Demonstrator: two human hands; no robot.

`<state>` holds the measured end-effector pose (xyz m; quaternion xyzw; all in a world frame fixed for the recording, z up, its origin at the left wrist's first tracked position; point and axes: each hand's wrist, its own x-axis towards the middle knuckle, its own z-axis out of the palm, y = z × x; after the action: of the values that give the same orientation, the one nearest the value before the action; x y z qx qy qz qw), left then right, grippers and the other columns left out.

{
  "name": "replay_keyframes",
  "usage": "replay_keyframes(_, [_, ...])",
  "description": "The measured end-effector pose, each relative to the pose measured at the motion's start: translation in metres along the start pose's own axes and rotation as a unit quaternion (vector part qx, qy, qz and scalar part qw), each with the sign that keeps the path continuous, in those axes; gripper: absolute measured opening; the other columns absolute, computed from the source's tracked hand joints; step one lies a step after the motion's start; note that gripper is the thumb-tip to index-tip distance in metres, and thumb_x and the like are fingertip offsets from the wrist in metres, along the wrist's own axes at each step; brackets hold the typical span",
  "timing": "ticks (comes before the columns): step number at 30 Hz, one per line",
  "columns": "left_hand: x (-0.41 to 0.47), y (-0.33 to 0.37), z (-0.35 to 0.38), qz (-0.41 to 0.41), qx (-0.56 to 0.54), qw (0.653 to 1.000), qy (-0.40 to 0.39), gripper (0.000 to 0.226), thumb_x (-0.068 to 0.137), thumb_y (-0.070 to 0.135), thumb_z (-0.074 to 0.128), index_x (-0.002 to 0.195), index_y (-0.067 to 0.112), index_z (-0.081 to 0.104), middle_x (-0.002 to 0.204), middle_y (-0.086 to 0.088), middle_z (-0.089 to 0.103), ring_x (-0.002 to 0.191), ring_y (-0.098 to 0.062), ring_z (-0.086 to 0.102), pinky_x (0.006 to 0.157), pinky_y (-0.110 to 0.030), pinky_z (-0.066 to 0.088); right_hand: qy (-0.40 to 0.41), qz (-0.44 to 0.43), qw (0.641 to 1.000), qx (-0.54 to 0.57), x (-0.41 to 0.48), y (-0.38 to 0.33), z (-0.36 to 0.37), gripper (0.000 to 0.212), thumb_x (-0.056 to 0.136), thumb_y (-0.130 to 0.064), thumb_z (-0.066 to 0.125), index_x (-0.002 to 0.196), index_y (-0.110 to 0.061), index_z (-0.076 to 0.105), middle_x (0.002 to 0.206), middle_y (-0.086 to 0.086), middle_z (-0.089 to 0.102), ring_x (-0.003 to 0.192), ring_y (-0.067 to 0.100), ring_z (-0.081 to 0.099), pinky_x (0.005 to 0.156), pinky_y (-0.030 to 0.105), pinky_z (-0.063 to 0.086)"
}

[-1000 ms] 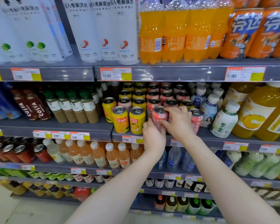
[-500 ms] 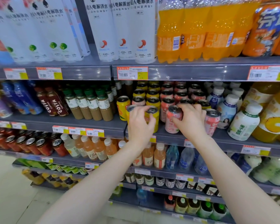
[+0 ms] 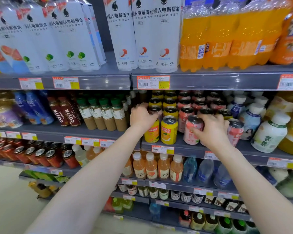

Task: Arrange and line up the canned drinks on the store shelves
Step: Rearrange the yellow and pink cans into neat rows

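Since half a second ago, the left hand (image 3: 142,116) is reaching further left and back, now closing over a can (image 3: 155,110) in the second row, above the front yellow can (image 3: 152,132) at the left end. Nearest the camera, both bare forearms are stretching up toward the middle shelf (image 3: 189,149). The right hand (image 3: 211,130) is wrapping around the front pink can (image 3: 192,130), fingers curled on its side. Between the hands another yellow can (image 3: 169,130) is standing upright at the shelf edge. Behind them, yellow and pink cans are lining up in rows toward the back. Green-capped coffee bottles (image 3: 101,114) are standing just left of the cans.
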<state>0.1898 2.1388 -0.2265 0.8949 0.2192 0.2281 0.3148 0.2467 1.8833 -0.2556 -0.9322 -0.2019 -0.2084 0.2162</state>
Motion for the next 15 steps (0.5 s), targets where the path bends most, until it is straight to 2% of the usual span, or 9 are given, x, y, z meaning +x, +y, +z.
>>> replay_keyframes(2, [0.011, 0.001, -0.002, 0.02, 0.06, 0.998, -0.02, 0.066, 0.074, 0.076, 0.066, 0.118, 0.027, 0.067, 0.118, -0.004, 0.071, 0.118, -0.034, 0.059, 0.094, -0.046, 0.053, -0.002, 0.0, 1.0, -0.009, 0.0, 0.001, -0.001, 0.057, 0.084, -0.055, 0.07, 0.132, -0.026, 0.061, 0.123, 0.001, 0.066, 0.11, 0.028, 0.042, 0.078, 0.035, 0.019])
replay_keyframes(5, [0.023, 0.011, -0.004, 0.027, 0.157, 0.985, -0.059, 0.066, 0.083, 0.072, 0.061, 0.128, 0.025, 0.061, 0.131, -0.007, 0.063, 0.131, -0.037, 0.046, 0.104, -0.045, 0.04, -0.012, 0.009, 1.0, -0.025, 0.001, 0.001, -0.001, 0.062, 0.082, -0.053, 0.072, 0.137, -0.026, 0.058, 0.127, 0.001, 0.065, 0.113, 0.027, 0.041, 0.078, 0.034, 0.018])
replay_keyframes(10, [0.034, 0.022, -0.001, 0.016, 0.242, 0.96, -0.141, 0.06, 0.087, 0.067, 0.053, 0.129, 0.024, 0.057, 0.132, -0.007, 0.059, 0.131, -0.036, 0.038, 0.101, -0.049, 0.031, -0.012, 0.019, 0.999, -0.034, 0.001, 0.0, 0.001, 0.062, 0.083, -0.058, 0.068, 0.136, -0.029, 0.059, 0.124, -0.001, 0.065, 0.114, 0.026, 0.041, 0.079, 0.034, 0.02])
replay_keyframes(12, [0.037, 0.022, 0.0, 0.024, 0.259, 0.955, -0.141, 0.059, 0.087, 0.066, 0.052, 0.128, 0.024, 0.058, 0.129, -0.007, 0.059, 0.13, -0.036, 0.038, 0.1, -0.051, 0.03, -0.013, 0.022, 0.999, -0.038, 0.001, 0.0, 0.002, 0.063, 0.082, -0.061, 0.066, 0.136, -0.03, 0.059, 0.124, -0.002, 0.065, 0.113, 0.026, 0.042, 0.079, 0.034, 0.02])
replay_keyframes(15, [0.039, 0.019, 0.0, 0.03, 0.254, 0.958, -0.128, 0.057, 0.086, 0.067, 0.054, 0.125, 0.026, 0.06, 0.127, -0.006, 0.061, 0.13, -0.035, 0.038, 0.102, -0.052, 0.029, -0.014, 0.026, 0.999, -0.036, 0.002, 0.001, 0.003, 0.063, 0.082, -0.061, 0.066, 0.136, -0.029, 0.059, 0.124, -0.001, 0.066, 0.112, 0.027, 0.043, 0.085, 0.038, 0.031])
